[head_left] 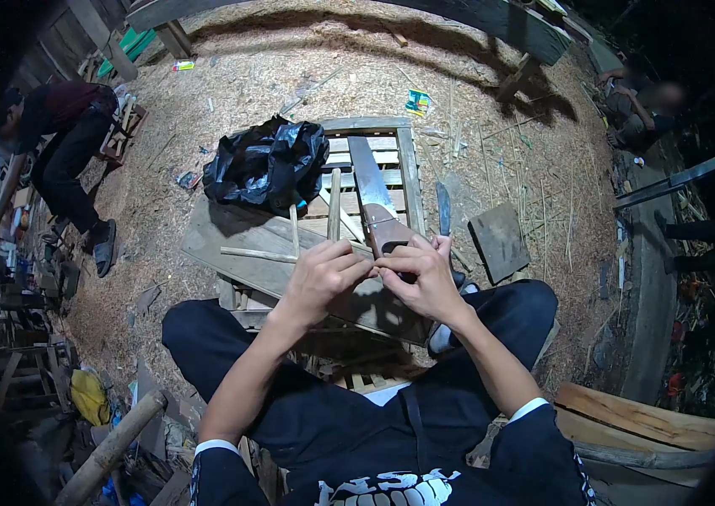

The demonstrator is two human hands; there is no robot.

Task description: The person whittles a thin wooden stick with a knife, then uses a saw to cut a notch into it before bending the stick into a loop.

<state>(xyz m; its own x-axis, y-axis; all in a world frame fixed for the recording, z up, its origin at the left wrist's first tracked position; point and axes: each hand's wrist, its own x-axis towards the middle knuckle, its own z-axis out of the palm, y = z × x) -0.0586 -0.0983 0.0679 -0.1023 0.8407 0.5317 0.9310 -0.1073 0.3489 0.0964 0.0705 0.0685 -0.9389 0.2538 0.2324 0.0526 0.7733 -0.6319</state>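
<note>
My left hand (325, 280) and my right hand (422, 271) meet above a low wooden bench, fingertips pinched close together. Whatever sits between them is too small or hidden to make out. Just beyond my right hand lies a handsaw (371, 179), its brown handle partly covered by my fingers and its blade pointing away. Thin wooden sticks (334, 202) lie near my left hand. The bench has a plank (243, 244) across its slatted top (408, 164). A crumpled black plastic bag (266, 164) rests at its far left.
Right of the bench are a knife (443, 209) and a square wooden board (499, 242) on the shavings-covered ground. A person (79, 143) bends over at the left; another person (640, 110) sits at the far right. Long timber (636, 417) lies at lower right.
</note>
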